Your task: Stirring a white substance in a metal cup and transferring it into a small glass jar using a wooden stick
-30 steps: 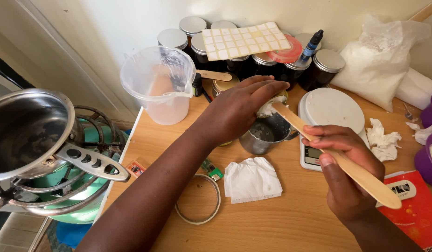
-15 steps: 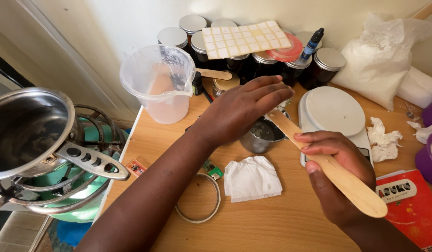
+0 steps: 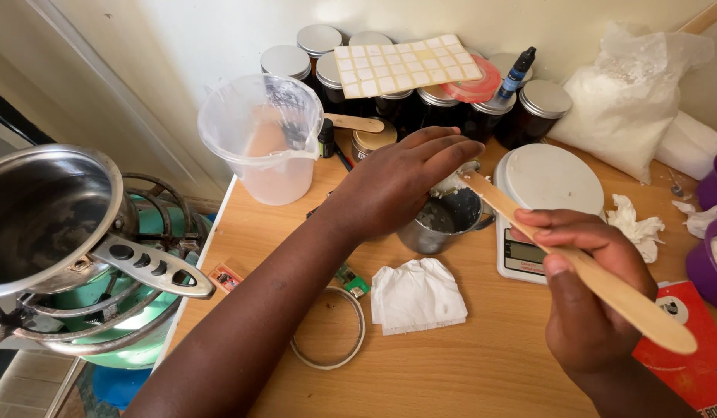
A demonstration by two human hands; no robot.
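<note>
My left hand (image 3: 397,182) rests over a small metal cup (image 3: 444,220) on the wooden table, its fingers on the rim and touching the tip of a wooden spatula (image 3: 583,267). My right hand (image 3: 587,298) grips that spatula by its middle, and the blade end points into the cup. White waxy bits (image 3: 450,184) cling to the spatula tip at the cup's edge. The cup stands just left of a white kitchen scale (image 3: 548,186).
A clear plastic jug (image 3: 265,143) stands behind my left arm. Dark lidded jars (image 3: 467,104) with a sticker sheet (image 3: 409,66) line the wall. A steel pot (image 3: 45,213) sits on a gas burner at left. A folded white cloth (image 3: 416,294), wire ring (image 3: 331,333), white bag (image 3: 629,101) and red packet (image 3: 691,352) lie around.
My right hand has drawn the spatula lower and closer to me, tilting its tip down to the cup's rim. My left hand has kept its place over the cup.
</note>
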